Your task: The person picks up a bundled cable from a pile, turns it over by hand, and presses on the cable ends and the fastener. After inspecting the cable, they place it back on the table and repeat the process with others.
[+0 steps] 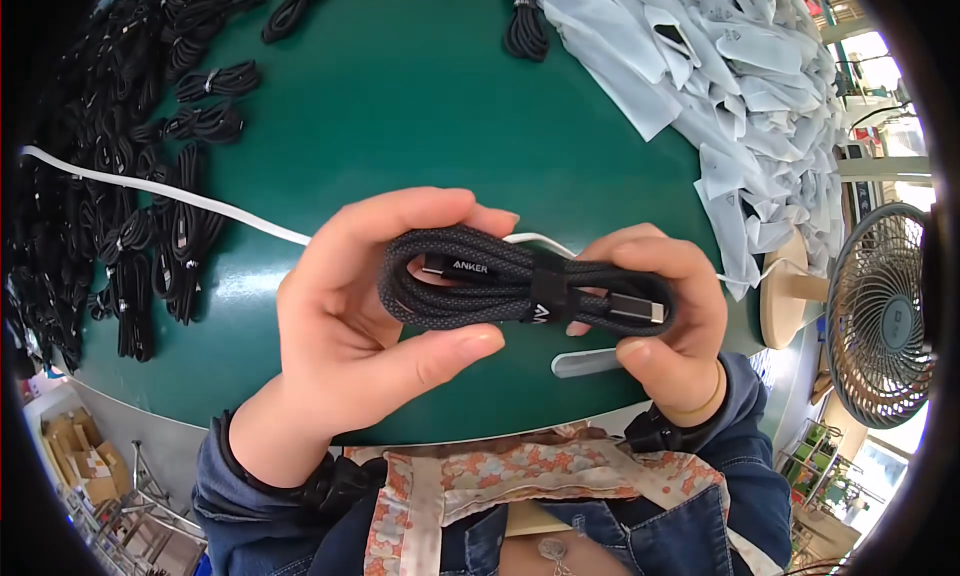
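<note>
Held level above the green table [400, 126] is a coiled black braided USB cable [490, 291], bound round its middle by a black strap. One metal-tipped plug shows at its right end, another inside the left loop. My left hand [350, 306] closes round the left end, thumb below and fingers above. At the right end my right hand [675, 306] grips the coil between thumb and fingers. Just under the coil a narrow grey-white strip [585, 363] with a rounded end lies on the table. Behind my hands runs a white cord [170, 191].
Many coiled black cables [130, 176] are heaped along the left side. One more coil [525, 21] lies at the far middle. Whitish translucent bags [740, 76] form a pile at the far right. A fan [890, 316] stands by the right edge. Cardboard boxes [85, 456] sit beyond the table's lower left.
</note>
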{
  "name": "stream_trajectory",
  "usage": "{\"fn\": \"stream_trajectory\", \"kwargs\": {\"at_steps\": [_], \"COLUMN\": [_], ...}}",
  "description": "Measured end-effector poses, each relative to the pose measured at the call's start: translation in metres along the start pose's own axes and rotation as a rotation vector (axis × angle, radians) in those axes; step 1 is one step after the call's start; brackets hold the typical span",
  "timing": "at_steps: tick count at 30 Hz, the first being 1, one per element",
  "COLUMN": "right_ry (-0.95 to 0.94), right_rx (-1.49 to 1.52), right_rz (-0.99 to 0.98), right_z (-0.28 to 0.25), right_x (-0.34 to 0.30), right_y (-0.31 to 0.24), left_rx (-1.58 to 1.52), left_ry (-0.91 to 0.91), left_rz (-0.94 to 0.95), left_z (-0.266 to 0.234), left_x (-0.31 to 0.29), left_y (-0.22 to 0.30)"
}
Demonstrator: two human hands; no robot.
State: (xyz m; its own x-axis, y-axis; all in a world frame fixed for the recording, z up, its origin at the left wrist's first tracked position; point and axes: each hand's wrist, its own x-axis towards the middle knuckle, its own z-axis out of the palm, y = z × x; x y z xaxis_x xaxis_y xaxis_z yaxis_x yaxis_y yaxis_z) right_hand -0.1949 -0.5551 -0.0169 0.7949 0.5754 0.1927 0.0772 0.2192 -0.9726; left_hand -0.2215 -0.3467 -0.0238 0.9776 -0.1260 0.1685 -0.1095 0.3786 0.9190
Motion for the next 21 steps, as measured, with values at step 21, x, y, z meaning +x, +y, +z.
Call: {"fn": "stream_trajectory", "kwargs": {"at_steps": [21], "right_ry": [0.044], "right_rx": [-0.046], "right_rz": [-0.057], "right_z": [0.005], "right_x": [-0.003], "right_y": [0.001], "left_rx": [0.251], "left_ry": [-0.191], "left_rz": [0.295], "left_z": [-0.01], "left_x": [-0.001], "left_y": [-0.004]}}
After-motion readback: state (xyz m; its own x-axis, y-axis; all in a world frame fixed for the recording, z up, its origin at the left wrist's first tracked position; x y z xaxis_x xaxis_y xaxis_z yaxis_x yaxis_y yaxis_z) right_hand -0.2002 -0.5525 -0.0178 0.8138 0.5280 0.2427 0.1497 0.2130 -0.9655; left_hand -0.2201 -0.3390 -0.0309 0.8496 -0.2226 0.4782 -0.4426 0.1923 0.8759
